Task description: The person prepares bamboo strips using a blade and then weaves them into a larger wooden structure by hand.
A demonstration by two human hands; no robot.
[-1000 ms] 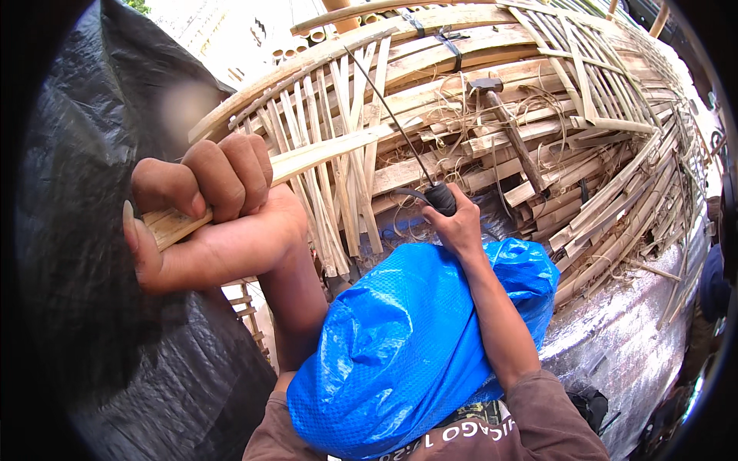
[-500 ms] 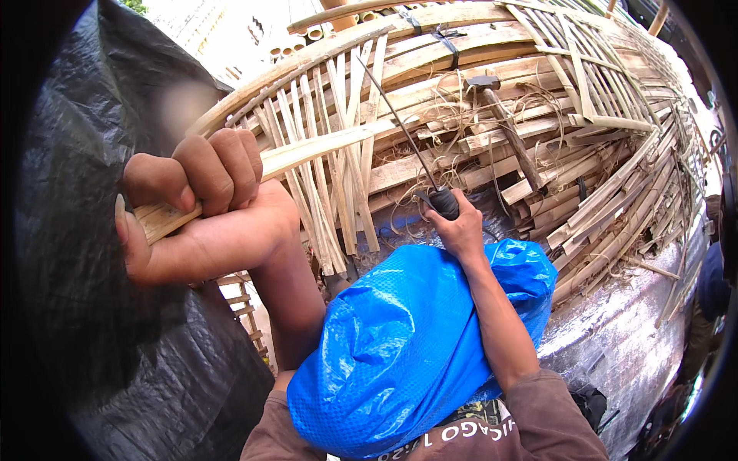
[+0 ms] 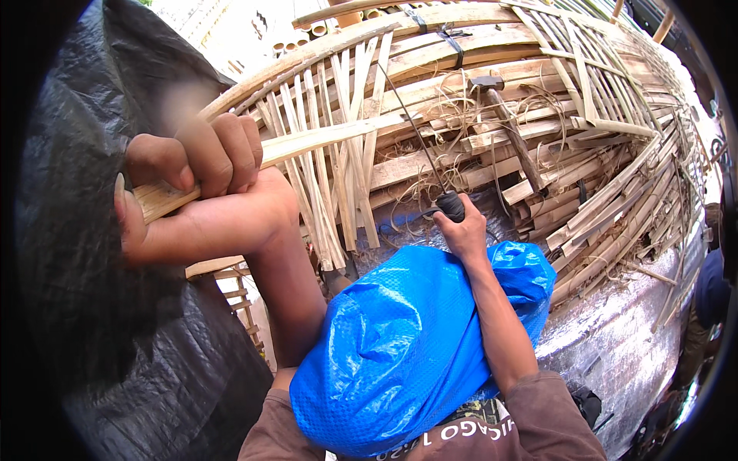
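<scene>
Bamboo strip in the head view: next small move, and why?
Probably a short, light stroke of the blade along the far part of the strip. The left hand grips the strip's near part, the right hand holds the black handle, and the blade crosses the strip near its far end. I can't tell whether they touch, so I'd ease into contact first.

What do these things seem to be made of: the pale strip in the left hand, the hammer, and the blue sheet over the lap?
Pale strip: likely split bamboo or wood, unfinished, with lengthwise grain.
Hammer: dark, dull head, probably metal; the brown handle looks wooden, though its finish is unclear.
Blue sheet: probably woven plastic, glossy, with fine grid texture and bright highlights.
</scene>
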